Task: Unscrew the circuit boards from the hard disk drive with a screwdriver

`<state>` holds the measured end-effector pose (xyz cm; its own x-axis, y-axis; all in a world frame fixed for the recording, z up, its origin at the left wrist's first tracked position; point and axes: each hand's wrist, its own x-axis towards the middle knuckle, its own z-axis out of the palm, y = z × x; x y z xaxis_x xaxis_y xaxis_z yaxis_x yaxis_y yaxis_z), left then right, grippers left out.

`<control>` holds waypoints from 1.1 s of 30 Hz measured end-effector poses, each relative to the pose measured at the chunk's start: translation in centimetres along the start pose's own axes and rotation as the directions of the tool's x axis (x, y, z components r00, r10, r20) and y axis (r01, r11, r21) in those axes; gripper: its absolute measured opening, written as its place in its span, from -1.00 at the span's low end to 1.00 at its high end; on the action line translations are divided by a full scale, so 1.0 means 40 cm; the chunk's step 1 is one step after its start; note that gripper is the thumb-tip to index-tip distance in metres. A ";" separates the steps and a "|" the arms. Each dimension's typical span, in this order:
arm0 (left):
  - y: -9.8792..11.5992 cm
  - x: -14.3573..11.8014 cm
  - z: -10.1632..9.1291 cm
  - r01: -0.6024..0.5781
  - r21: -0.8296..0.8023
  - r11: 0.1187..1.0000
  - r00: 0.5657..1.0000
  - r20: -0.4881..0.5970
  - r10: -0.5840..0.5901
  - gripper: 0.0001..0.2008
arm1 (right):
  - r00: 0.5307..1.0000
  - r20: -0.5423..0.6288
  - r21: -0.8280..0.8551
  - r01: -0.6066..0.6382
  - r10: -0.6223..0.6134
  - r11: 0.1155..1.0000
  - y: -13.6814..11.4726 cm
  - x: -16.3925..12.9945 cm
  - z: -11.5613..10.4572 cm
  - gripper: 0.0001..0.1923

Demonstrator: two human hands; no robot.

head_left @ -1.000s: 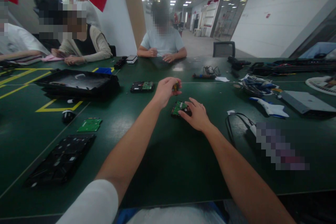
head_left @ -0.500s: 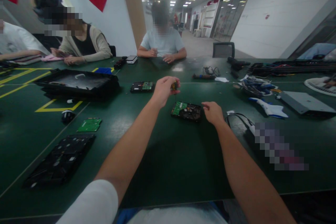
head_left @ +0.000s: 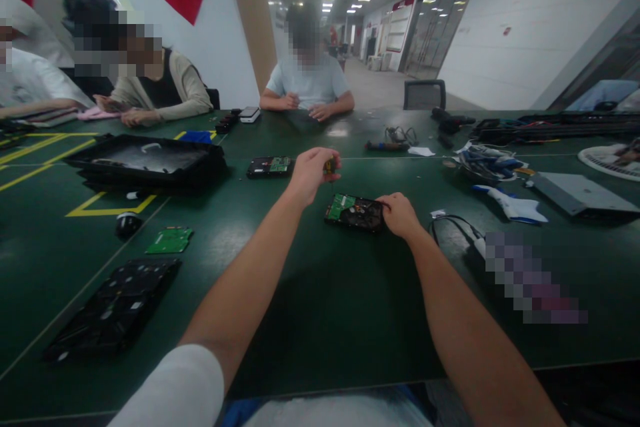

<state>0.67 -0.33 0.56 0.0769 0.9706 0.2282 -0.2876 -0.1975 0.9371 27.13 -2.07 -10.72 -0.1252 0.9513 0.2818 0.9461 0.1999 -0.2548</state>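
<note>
A hard drive [head_left: 361,213] lies on the green table in front of me, its green circuit board [head_left: 341,207] facing up at the left end. My left hand [head_left: 315,172] is closed around the handle of a small screwdriver [head_left: 329,167], held upright over the drive's far left corner. The thin shaft points down to the board; its tip is too small to make out. At the drive's right end, my right hand [head_left: 397,213] grips the edge between thumb and fingers.
Another hard drive [head_left: 270,167] lies beyond my left wrist. To the left are a loose green circuit board [head_left: 170,239], a black drive tray [head_left: 115,307] and stacked black casings [head_left: 145,160]. On the right are a cable [head_left: 457,219], gloves [head_left: 510,203] and a grey metal box [head_left: 585,193]. A person [head_left: 307,83] sits opposite.
My right hand has moved left and closed on the drive's right edge. The screwdriver stays over the same corner in my left hand.
</note>
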 end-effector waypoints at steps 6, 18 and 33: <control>0.008 -0.002 0.000 -0.010 -0.023 1.000 1.000 -0.007 0.009 -0.85 | 1.000 -0.024 0.111 -0.007 0.010 0.994 -0.006 -0.010 -0.012 -0.58; 0.033 0.005 -0.001 -0.182 -0.017 0.983 0.961 -0.213 0.174 -0.85 | 1.000 -0.004 0.077 0.021 -0.020 0.997 -0.074 -0.022 -0.012 -0.48; 0.035 0.024 -0.035 -0.201 0.136 0.970 0.921 -0.312 0.234 -0.88 | 0.992 -0.030 -0.006 -0.121 0.121 0.993 -0.042 -0.009 -0.016 -0.79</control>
<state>-1.00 0.52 1.72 -0.2949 0.8902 0.3472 -0.1649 -0.4053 0.8992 25.77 -2.91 -9.81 -0.0011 0.9611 0.2761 0.9561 0.0820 -0.2814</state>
